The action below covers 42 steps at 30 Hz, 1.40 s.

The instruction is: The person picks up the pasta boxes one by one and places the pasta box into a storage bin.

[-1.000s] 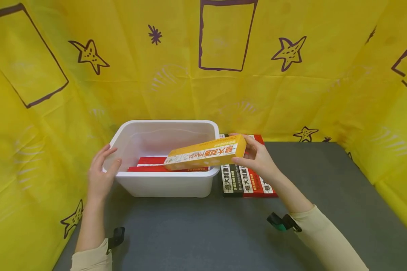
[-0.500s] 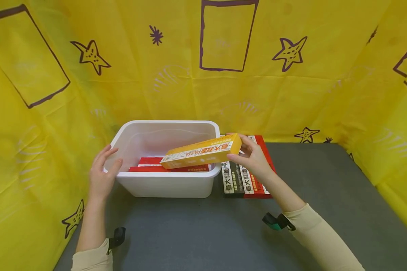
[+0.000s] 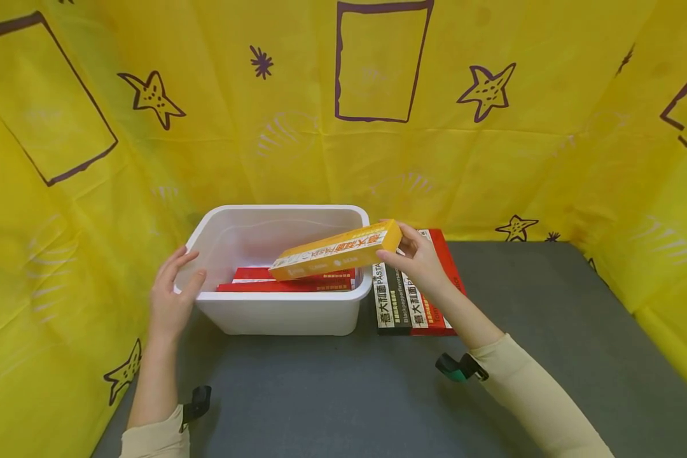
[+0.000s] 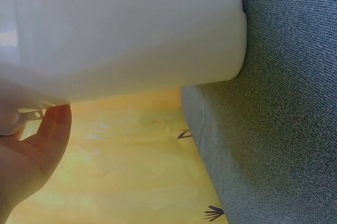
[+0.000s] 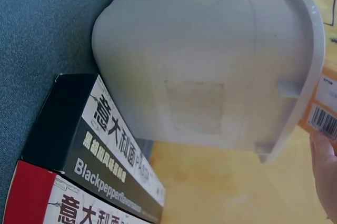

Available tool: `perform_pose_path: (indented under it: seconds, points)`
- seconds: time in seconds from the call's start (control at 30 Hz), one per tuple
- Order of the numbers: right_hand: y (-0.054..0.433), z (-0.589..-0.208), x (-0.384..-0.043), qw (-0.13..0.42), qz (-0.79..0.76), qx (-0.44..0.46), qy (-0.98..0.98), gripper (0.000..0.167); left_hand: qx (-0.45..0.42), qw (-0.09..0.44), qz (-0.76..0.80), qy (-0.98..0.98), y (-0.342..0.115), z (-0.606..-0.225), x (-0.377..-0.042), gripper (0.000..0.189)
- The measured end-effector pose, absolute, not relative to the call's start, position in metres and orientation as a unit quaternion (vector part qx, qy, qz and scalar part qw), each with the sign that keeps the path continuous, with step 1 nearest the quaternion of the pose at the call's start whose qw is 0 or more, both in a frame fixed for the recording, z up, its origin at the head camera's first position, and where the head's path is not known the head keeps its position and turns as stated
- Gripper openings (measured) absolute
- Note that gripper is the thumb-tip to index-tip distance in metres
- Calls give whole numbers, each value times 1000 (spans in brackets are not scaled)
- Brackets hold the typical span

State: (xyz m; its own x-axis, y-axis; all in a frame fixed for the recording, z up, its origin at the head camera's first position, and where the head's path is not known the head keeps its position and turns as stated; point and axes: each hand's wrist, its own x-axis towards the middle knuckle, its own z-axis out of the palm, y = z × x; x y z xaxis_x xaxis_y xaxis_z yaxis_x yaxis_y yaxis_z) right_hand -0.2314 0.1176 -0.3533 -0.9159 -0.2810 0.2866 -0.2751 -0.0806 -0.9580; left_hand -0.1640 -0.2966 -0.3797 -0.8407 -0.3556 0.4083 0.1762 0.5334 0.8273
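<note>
My right hand [image 3: 418, 264] grips the right end of a yellow pasta box [image 3: 334, 256], tilted with that end raised over the right rim of a white plastic tub [image 3: 275, 313]. Its lower left end reaches inside the tub, above red pasta boxes [image 3: 283, 287] lying there. In the right wrist view, fingers [image 5: 324, 169] hold the yellow box's barcode end [image 5: 322, 119] just beyond the tub's rim. At the tub's left rim, my left hand [image 3: 172, 296] holds the edge. The left wrist view shows its fingers [image 4: 55, 129] against the tub wall [image 4: 131, 34].
Right of the tub, a black pepper pasta box [image 3: 393, 308] and red tomato pasta boxes [image 3: 437, 321] lie side by side on the dark grey table [image 3: 320, 394]. A yellow patterned cloth [image 3: 298, 152] hangs behind and on both sides.
My right hand has moved left with the yellow pasta box, its held end now a little higher and over the tub's right rim. My left hand stays at the tub's left rim.
</note>
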Motion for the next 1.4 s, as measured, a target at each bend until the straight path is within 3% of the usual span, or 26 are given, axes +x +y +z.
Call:
perform_pose_path:
  seconds: [0.5,0.83,1.07,1.3,1.4]
  points:
    - [110,-355,-248,57,-695,-220,682,76,60,267,-475,-837,-295,-379,-163,44]
    - [108,-359,-258,-24,-669,-227,707,65,55,276,-475,-834,-296,-379,-163,42]
    - [104,-356,-253,-34,-610,-234,756,61,56,274,-475,-834,-296,-380,-163,43]
    - [102,-360,-258,-71,-559,-260,784,39,55,279,-479,-830,-297,-379,-164,41]
    - [103,-361,-256,-73,-554,-262,787,38,52,282,-481,-828,-297,-379,-163,41]
